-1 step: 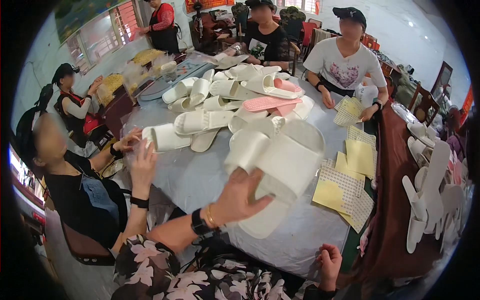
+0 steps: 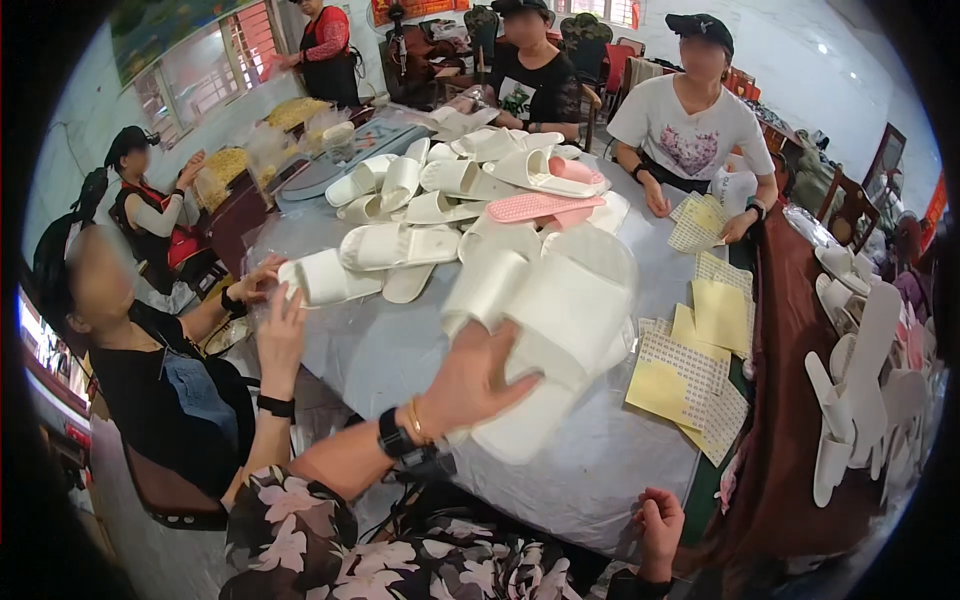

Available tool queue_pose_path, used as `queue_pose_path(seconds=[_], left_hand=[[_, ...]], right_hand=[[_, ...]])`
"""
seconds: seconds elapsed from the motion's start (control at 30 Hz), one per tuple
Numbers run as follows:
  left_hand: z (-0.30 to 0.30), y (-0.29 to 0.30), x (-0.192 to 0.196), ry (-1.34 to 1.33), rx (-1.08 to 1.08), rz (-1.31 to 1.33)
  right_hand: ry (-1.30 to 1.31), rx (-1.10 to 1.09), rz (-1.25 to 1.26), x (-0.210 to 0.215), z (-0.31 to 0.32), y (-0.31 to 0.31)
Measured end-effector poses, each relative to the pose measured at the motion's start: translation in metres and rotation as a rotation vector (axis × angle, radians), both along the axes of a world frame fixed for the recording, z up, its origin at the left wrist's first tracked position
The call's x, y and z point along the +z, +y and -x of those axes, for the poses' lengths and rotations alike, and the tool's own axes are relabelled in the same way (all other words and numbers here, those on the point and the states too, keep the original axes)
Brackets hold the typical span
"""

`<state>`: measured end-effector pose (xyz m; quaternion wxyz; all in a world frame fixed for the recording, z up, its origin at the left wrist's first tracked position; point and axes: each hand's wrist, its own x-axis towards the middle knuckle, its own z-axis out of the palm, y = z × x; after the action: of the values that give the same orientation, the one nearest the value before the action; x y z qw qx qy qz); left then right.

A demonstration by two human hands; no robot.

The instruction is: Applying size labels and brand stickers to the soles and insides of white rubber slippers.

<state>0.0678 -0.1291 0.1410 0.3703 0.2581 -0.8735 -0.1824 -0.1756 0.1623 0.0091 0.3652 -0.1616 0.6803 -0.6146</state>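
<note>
My left hand (image 2: 478, 378), a watch and a gold bracelet on its wrist, is closed on a pair of white slippers (image 2: 572, 310). They are held side by side above the table, with broad smooth straps. Low on the right, by the table's near edge, is my right hand (image 2: 658, 525). Its fingers are curled together; whether anything small is in them I cannot make out. Beyond the held pair rises a pile of white slippers (image 2: 462, 180), with a pink slipper (image 2: 545, 208) among them.
At the left, a co-worker's hands touch a white slipper (image 2: 330, 277). Yellow sticker sheets (image 2: 690, 375) lie on the table's right side. More slippers (image 2: 850, 390) stand past the brown edge at right. Other people sit around the grey-covered table (image 2: 590, 490).
My left hand and the held slippers have shifted slightly to the left. The co-worker's slipper at the left has also slid a little left. My right hand stays put.
</note>
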Motion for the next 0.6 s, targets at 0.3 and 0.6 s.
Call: queue_pose_path(seconds=[0.3, 0.6], left_hand=[[-0.026, -0.182, -0.003, 0.037, 0.237, 0.090], [-0.050, -0.260, -0.045, -0.241, 0.286, -0.490]], right_hand=[[0.027, 0.020, 0.037, -0.012, 0.007, 0.004], [0.008, 0.016, -0.011, -0.006, 0.001, 0.002]])
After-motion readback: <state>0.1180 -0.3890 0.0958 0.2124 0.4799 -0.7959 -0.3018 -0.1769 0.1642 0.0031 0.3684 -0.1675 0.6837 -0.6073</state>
